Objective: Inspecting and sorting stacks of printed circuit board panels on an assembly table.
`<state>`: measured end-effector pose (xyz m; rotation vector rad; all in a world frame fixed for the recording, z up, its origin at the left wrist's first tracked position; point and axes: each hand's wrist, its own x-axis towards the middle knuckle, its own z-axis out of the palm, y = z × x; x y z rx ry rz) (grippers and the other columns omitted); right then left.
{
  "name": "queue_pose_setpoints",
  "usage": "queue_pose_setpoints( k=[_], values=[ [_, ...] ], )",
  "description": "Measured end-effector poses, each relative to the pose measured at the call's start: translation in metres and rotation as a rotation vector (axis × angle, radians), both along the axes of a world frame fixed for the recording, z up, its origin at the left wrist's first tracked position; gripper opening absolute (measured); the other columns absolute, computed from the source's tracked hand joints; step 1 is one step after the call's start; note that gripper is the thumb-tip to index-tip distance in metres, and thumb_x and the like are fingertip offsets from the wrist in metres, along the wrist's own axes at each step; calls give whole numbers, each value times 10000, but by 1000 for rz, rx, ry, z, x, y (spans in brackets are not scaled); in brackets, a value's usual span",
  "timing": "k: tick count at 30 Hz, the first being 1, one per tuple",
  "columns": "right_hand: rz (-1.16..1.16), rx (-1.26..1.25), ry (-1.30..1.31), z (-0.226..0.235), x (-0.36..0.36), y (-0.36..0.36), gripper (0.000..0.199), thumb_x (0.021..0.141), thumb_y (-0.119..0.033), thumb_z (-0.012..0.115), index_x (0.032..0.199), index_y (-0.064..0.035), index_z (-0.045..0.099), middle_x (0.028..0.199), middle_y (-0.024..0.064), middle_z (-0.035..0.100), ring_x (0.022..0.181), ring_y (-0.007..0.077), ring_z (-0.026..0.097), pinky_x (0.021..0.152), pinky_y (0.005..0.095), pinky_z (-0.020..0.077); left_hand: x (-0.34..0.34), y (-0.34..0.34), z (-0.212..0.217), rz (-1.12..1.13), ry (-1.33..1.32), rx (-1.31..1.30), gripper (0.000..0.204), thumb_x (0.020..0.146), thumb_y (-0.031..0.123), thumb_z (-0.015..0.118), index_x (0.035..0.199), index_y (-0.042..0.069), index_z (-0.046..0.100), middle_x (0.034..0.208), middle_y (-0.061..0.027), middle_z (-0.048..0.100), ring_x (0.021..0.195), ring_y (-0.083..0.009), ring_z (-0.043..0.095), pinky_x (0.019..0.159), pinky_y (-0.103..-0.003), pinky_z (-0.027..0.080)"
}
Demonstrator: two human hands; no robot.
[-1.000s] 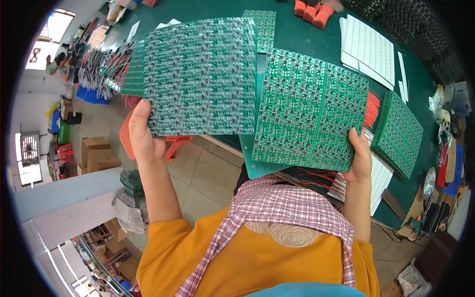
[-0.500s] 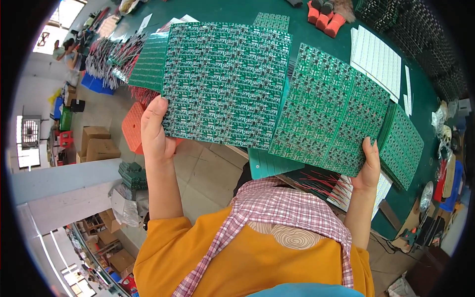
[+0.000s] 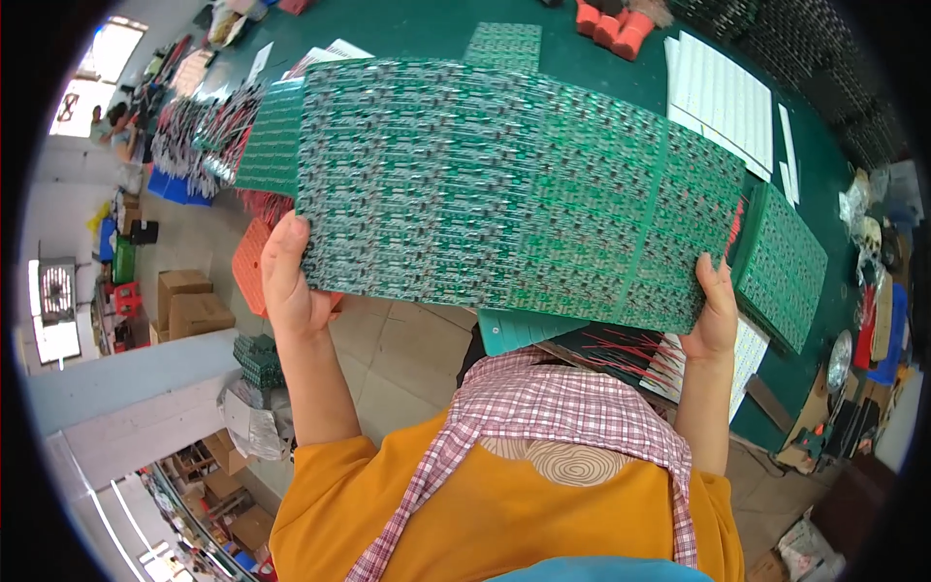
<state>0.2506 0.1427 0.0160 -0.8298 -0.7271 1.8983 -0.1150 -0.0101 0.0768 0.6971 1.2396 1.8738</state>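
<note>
My left hand grips the left edge of a green circuit board panel dense with small parts, thumb on its face. With my right hand I hold a second green circuit board panel by its lower right corner, thumb in front. The two panels are raised above the table edge, their inner edges meeting or overlapping; which lies in front I cannot tell. Fingers behind the panels are hidden. Close to my right hand lies a stack of similar green panels. Below the held panels, a teal sheet shows in part.
On the green table are white sheets, orange-red rolls, a small board panel and bundled wires. Red wires lie near the front edge. An orange stool stands left; a person is far off.
The two panels, tilted apart before, are now brought together into nearly one continuous sheet. My right hand has moved slightly left and the right panel has turned level with the left one.
</note>
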Motion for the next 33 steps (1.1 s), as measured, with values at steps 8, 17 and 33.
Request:
queue_pose_setpoints(
  k=[8, 17, 33],
  values=[
    [57, -30, 67, -3, -1, 1, 406, 909, -153, 520, 1285, -51, 406, 1174, 90, 557, 1022, 203, 575, 867, 343, 483, -10, -8, -1, -57, 19, 5, 344, 928, 172, 476, 1175, -66, 502, 1130, -125, 586, 987, -190, 575, 882, -319, 444],
    [63, -39, 115, -3, 0, -1, 401, 909, -148, 517, 1283, -61, 400, 1164, 94, 562, 1004, 209, 589, 833, 356, 506, -8, -6, 1, -31, 28, -19, 364, 936, 186, 457, 1193, -71, 477, 1140, -131, 576, 993, -192, 573, 875, -326, 450],
    [67, -44, 99, -2, -5, -2, 382, 914, -149, 506, 1273, -54, 416, 1173, 89, 561, 1024, 201, 577, 855, 347, 491, -14, -11, -2, -21, -1, -16, 370, 937, 189, 446, 1192, -77, 470, 1140, -146, 573, 994, -209, 579, 862, -335, 463]
  ],
)
